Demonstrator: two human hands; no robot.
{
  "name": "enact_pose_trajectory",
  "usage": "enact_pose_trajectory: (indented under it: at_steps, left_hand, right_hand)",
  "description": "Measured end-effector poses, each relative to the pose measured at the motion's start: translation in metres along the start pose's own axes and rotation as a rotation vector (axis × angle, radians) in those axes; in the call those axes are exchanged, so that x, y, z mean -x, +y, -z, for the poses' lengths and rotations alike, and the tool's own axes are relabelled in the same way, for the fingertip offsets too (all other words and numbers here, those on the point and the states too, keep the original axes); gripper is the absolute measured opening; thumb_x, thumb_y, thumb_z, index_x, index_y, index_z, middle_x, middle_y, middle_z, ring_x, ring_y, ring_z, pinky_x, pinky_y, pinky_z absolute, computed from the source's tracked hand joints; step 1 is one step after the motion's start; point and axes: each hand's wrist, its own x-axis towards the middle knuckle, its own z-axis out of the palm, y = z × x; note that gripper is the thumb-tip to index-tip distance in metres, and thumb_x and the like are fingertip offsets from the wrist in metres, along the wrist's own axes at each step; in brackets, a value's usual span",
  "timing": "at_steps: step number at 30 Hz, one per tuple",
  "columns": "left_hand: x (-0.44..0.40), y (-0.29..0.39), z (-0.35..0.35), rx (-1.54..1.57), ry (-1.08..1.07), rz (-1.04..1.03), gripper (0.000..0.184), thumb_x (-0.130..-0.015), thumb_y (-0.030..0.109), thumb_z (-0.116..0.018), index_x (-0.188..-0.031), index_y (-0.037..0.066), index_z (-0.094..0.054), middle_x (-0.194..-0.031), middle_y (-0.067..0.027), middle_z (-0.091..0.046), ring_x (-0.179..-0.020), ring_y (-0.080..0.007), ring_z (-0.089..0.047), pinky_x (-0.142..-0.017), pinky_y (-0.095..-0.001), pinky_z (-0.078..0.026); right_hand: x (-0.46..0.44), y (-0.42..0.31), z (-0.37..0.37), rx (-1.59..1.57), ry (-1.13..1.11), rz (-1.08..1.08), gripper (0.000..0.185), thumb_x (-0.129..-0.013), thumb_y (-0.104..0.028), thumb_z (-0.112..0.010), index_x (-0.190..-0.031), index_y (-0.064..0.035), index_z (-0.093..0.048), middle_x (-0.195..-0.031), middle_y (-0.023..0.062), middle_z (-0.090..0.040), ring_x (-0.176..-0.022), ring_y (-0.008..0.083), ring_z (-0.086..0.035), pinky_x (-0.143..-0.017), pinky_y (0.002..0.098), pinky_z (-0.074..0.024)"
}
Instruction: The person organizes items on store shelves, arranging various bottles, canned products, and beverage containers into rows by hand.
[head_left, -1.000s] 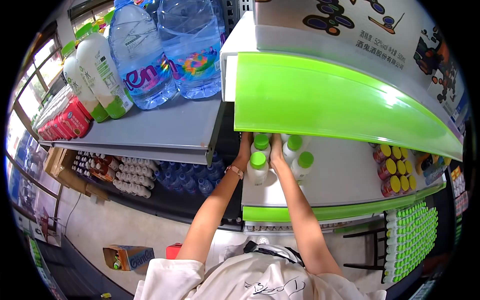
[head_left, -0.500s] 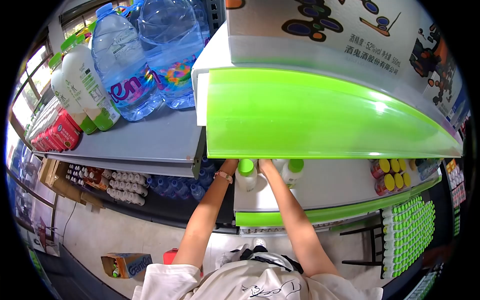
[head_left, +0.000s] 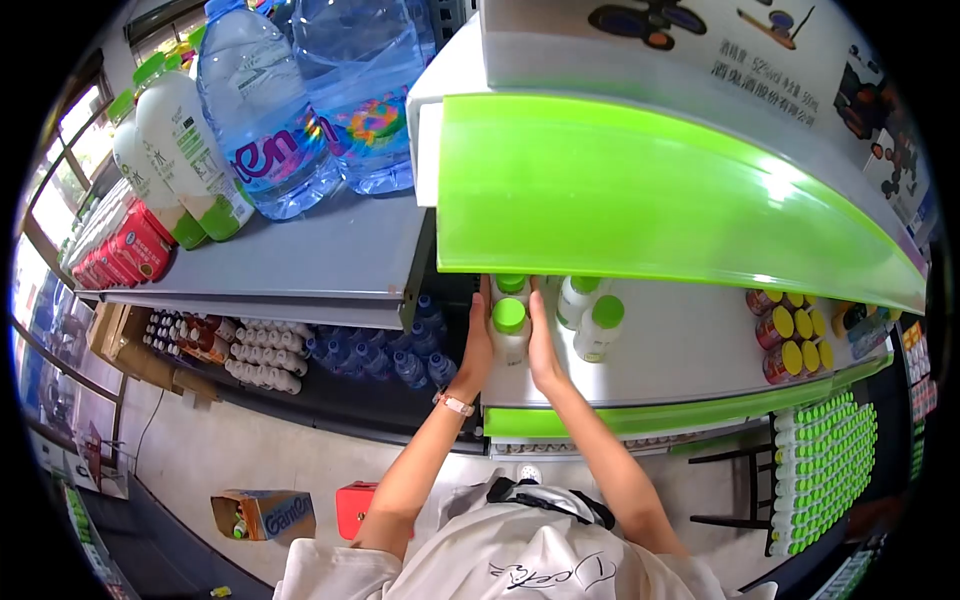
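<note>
Two white bottles with green caps stand one behind the other on the white shelf, between my hands. The front bottle shows its cap and shoulder; the rear bottle is partly cut off by the shelf edge above. My left hand lies along their left side, fingers stretched forward. Along the right side is my right hand, also flat and straight, close against the front bottle. Fingertips of both hands reach up to the green strip. Just right stand two similar bottles, a nearer one and a farther one.
A wide green price strip overhangs my hands. Yellow-lidded jars stand at the shelf's right. Large water bottles are on the grey left shelf. An open carton and a red box sit on the floor.
Both hands have come out from beneath the green strip and now show flanking the bottles. A second bottle in each column has come into view. The camera view has shifted slightly.
</note>
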Motion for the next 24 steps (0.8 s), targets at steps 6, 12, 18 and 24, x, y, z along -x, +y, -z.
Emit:
enact_pose_trajectory:
  at_steps: [6, 12, 18, 24]
  left_hand:
    - [-0.015, -0.032, 0.019, -0.008, 0.016, -0.002, 0.059, -0.103, 0.042, -0.02, -0.149, 0.005, -0.019, -0.15, -0.0093, -0.029, -0.136, -0.0195, -0.028, -0.112, -0.0308, -0.021]
    - [-0.016, -0.031, 0.02, 0.043, -0.035, -0.002, 0.058, -0.103, 0.042, -0.019, -0.149, 0.006, -0.019, -0.15, -0.0094, -0.028, -0.137, -0.0204, -0.027, -0.112, -0.0314, -0.019]
    - [0.041, 0.002, -0.006, -0.224, 0.232, -0.288, 0.046, -0.102, 0.029, -0.023, -0.132, -0.004, -0.037, -0.135, -0.0157, -0.042, -0.127, -0.0248, -0.038, -0.11, -0.0365, -0.025]
    - [0.083, 0.024, -0.056, -0.312, 0.029, -0.475, 0.047, -0.099, 0.032, -0.031, -0.12, -0.005, -0.051, -0.128, -0.0189, -0.051, -0.124, -0.03, -0.045, -0.109, -0.0415, -0.028]
  right_hand:
    - [0.007, 0.009, -0.005, 0.05, -0.018, 0.131, 0.059, -0.1, -0.045, -0.029, -0.141, -0.0031, -0.022, -0.147, 0.0107, -0.021, -0.136, 0.02, -0.017, -0.112, 0.0319, -0.0125]
    - [0.01, 0.013, -0.004, 0.087, -0.016, 0.172, 0.05, -0.1, -0.04, -0.031, -0.133, -0.002, -0.034, -0.138, 0.0106, -0.032, -0.128, 0.0195, -0.029, -0.109, 0.0328, -0.0206]
    - [0.043, -0.004, 0.017, 0.282, 0.115, 0.343, 0.044, -0.1, -0.035, -0.034, -0.124, -0.0008, -0.046, -0.128, 0.0105, -0.044, -0.12, 0.0191, -0.041, -0.105, 0.0337, -0.0287]
    - [0.072, -0.049, 0.097, 0.365, 0.364, 0.399, 0.042, -0.1, -0.033, -0.035, -0.121, -0.0009, -0.054, -0.121, 0.0102, -0.054, -0.114, 0.0202, -0.049, -0.101, 0.0328, -0.0341]
